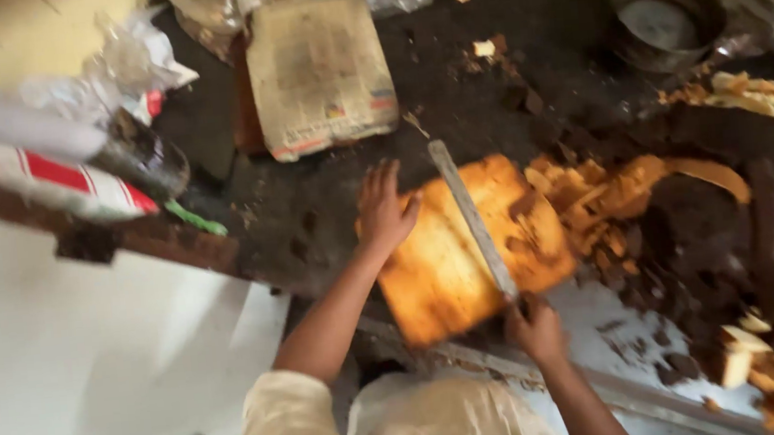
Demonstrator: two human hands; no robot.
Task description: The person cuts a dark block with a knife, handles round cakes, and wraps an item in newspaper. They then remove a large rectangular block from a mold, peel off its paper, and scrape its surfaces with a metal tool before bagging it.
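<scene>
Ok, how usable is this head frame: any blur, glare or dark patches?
Head view: motion blur smears everything, so the knife and golden slab have soft edges; the white surface at lower left is nearly blown out; the dark worktop loses detail; both hands are recognisable but soft.

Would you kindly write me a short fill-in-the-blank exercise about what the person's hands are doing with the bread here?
1. The right hand grips the handle of a long ____ lying across the bread.
2. The left hand rests on the ____ edge of the golden slab of bread.
3. Bread scraps are piled to the ____ of the slab.
4. A round metal ____ sits at the top right.

Missing words: knife; left; right; bowl
</scene>
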